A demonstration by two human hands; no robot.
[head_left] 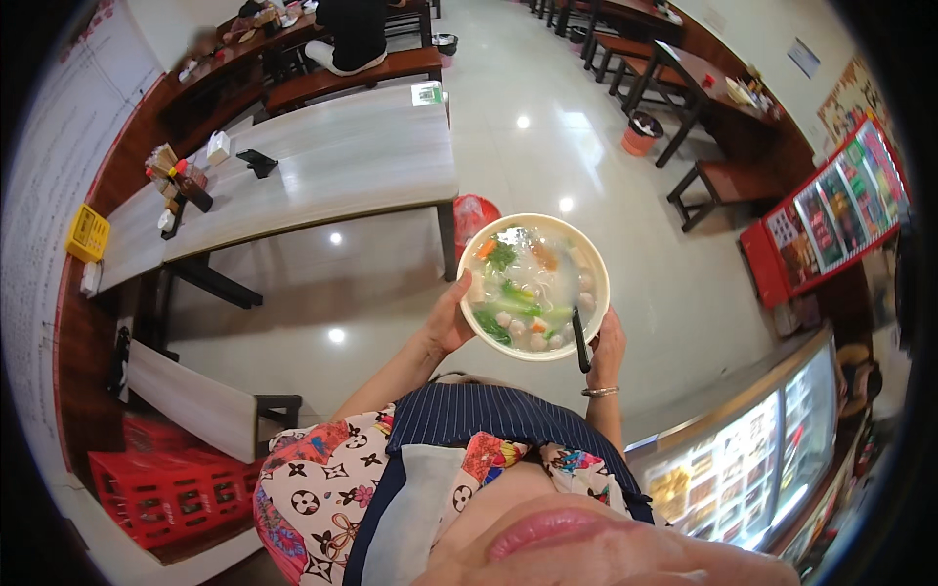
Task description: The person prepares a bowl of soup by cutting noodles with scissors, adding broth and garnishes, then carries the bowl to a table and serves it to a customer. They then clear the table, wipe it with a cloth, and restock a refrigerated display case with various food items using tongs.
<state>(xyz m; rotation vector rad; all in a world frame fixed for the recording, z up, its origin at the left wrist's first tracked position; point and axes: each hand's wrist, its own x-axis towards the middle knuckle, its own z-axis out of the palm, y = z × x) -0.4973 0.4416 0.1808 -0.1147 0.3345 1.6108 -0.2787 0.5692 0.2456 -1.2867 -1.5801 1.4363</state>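
Held out level in front of me is a round cream bowl (603, 256) of soup. Pale meatballs (538, 341), leafy greens (502, 256) and orange carrot pieces float in its cloudy broth. My left hand (452, 317) grips the bowl's left side, with the thumb up by the rim. At the lower right my right hand (608, 350) supports it, its fingers partly hidden behind the bowl. A black spoon (581, 342) rests in the soup, its handle hanging over the rim near my right hand.
A long pale table (322, 176) with condiment bottles (192, 188) stands ahead left, a bench (191, 396) before it. Red crates (176, 493) sit at lower left. A glass-front display fridge (733, 474) is at right. Tiled floor (532, 98) runs between tables; a person (350, 34) sits far off.
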